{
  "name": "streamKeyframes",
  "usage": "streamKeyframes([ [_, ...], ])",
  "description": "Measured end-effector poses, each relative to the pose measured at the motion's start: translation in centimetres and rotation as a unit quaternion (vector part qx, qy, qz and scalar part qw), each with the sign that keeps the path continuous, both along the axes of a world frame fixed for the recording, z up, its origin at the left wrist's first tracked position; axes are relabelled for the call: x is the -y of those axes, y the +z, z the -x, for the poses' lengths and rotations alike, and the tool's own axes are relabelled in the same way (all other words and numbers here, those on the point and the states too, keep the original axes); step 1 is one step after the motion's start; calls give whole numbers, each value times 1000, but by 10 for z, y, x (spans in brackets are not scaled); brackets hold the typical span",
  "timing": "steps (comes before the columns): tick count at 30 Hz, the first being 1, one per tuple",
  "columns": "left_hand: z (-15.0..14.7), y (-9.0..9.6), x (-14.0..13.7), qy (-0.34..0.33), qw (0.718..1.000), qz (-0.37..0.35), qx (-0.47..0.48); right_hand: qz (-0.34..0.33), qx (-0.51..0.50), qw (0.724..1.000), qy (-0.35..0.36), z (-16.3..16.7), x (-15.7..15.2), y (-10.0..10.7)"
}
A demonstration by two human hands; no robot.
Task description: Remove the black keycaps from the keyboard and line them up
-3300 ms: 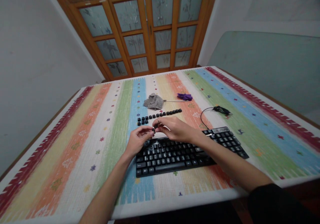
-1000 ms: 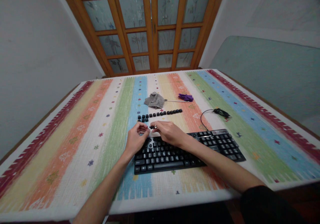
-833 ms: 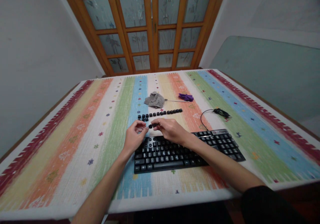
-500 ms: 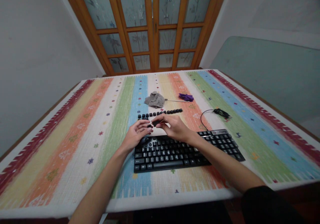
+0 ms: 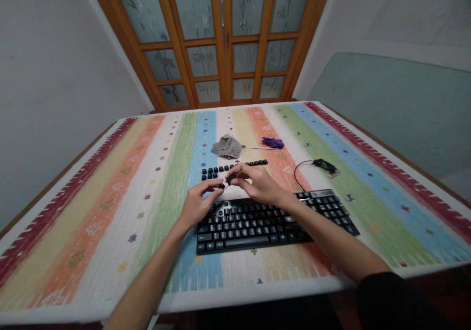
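Note:
Above the back edge of a black keyboard (image 5: 253,224), my left hand (image 5: 196,200) pinches a small black keycap (image 5: 221,186) between thumb and fingertips. Facing it, my right hand (image 5: 255,182) is closed on a small dark piece (image 5: 230,178), too small to name, held close to the keycap. Behind my hands, loose black keycaps (image 5: 221,169) lie in rows on the cloth, partly hidden by my right hand. The keyboard's upper left shows bare spots where keycaps are off; my right forearm covers part of its right side.
A crumpled grey cloth (image 5: 226,146) lies beyond the loose keycaps. To its right are a thin rod (image 5: 259,148) and a bunched purple cloth (image 5: 273,143). The keyboard's coiled cable (image 5: 324,165) rests at the right. A striped tablecloth (image 5: 147,212) covers the table.
My left fingers have straightened somewhat around the keycap. My right hand has lifted slightly with the dark piece. The keyboard and the loose keycaps have stayed in place.

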State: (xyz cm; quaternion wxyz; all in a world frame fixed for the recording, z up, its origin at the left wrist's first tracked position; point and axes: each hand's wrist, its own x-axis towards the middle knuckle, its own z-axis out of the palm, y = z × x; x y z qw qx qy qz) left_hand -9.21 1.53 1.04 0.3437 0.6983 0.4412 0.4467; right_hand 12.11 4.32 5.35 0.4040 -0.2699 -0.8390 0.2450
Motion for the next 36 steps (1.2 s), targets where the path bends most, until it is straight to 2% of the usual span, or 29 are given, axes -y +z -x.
streamKeyframes([
  [3,1,0,0,10,995,-85,-57,11,3,1000,-1,0,-1,1],
  [5,2,1,0,4,991,-109,-76,15,7,1000,-7,0,-1,1],
  [13,3,1,1,-29,982,-158,-102,20,20,999,-18,-2,-2,3],
  [22,0,-3,2,6,975,-199,-100,47,6,998,-33,-1,-2,3],
  [25,1,-6,0,37,974,-184,-124,50,11,998,-34,-2,-4,4],
  [28,6,-8,-4,55,981,-129,-135,54,20,997,-52,-6,-7,5],
  [32,12,-11,-10,26,982,-57,-180,69,22,996,-60,-9,-9,6],
  [36,15,-17,-14,-8,959,-50,-279,70,30,995,-60,-10,-9,8],
])
